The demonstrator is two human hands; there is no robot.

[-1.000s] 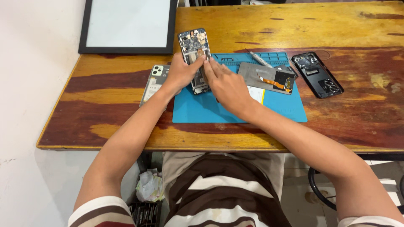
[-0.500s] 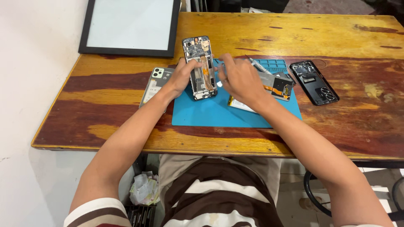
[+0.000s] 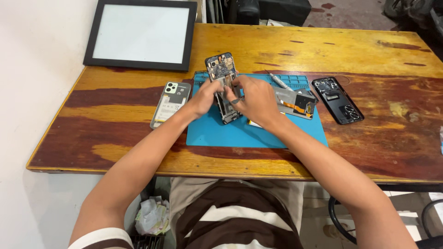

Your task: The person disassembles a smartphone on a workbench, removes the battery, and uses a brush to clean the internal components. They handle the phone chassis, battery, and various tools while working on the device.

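Note:
An opened phone (image 3: 222,69) with its circuit boards exposed lies on a blue work mat (image 3: 230,131). My left hand (image 3: 203,97) grips the phone's left edge about halfway down. My right hand (image 3: 256,99) rests over the phone's lower half, fingertips pinched on something small and dark at its middle; what it is, I cannot tell. The hands hide the phone's lower part.
A phone back cover (image 3: 170,102) lies left of the mat, a grey display panel (image 3: 297,101) and a screwdriver (image 3: 279,80) on its right part. A black phone frame (image 3: 338,100) lies further right. A black-framed white panel (image 3: 140,34) stands at the table's back left.
The camera view has shifted and both hands have closed in on the phone's middle. My right hand has come from the phone's right side onto its lower half.

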